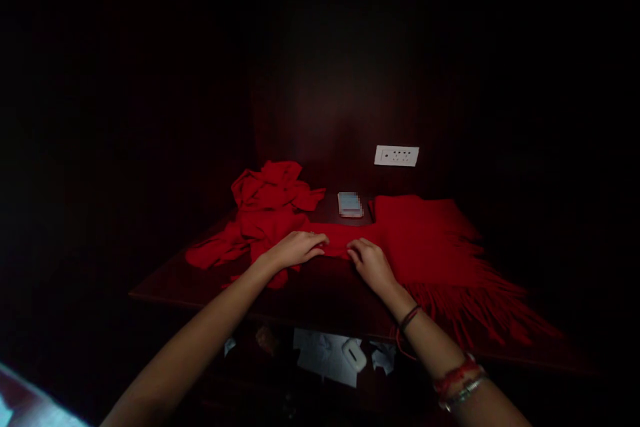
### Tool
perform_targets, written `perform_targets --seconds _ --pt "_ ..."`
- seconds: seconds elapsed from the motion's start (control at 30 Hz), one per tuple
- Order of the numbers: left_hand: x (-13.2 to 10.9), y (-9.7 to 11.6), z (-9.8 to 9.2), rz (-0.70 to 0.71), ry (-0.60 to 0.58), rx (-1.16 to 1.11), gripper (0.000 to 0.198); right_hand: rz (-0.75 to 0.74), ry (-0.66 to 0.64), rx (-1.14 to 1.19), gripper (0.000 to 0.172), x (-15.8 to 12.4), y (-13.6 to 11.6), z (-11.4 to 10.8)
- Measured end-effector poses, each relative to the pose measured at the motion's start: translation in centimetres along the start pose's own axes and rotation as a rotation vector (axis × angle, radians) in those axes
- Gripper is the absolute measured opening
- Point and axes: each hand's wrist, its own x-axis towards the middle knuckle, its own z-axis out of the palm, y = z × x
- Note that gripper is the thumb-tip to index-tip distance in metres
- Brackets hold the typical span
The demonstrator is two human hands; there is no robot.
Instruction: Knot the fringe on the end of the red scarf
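A strip of red cloth (pixel 338 240) stretches across the dark table between my two hands. My left hand (pixel 299 249) is closed at the strip's left part, thumb and fingers pinching it. My right hand (pixel 371 263), fingers curled, grips the strip a short way to the right. Beside that hand a wide, flat red fringed cloth (pixel 425 240) lies with its strands hanging toward the table's front and right. Crumpled red fabric (pixel 270 190) is heaped at the left. Dim light hides whether all the red pieces are joined.
A phone (pixel 350 205) lies behind the strip. On the back wall is a white socket panel (pixel 397 156). The dark table (pixel 320 300) has its front edge below my hands. Beneath it are papers (pixel 320 353) and a white object with a dark slot (pixel 355 355).
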Motion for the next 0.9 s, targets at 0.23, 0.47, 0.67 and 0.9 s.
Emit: perform_targets --seconds 0.23,0.47,0.67,0.9 --pt "-0.3 -0.4 0.4 -0.012 -0.018 -0.013 0.02 -0.144 -0.033 -0.014 0.015 0.2 -0.7 0.3" --pt "-0.1 0.0 0.0 -0.022 -0.024 0.066 0.025 -0.1 -0.07 -0.106 0.02 0.1 -0.9 0.5" --pt "-0.2 0.2 0.2 -0.058 -0.045 0.124 0.028 -0.071 -0.092 -0.134 0.022 0.1 -1.1 0.4" --pt "-0.3 0.8 0.3 0.007 -0.013 0.033 0.024 -0.066 -0.102 -0.137 0.023 0.2 -0.9 0.5"
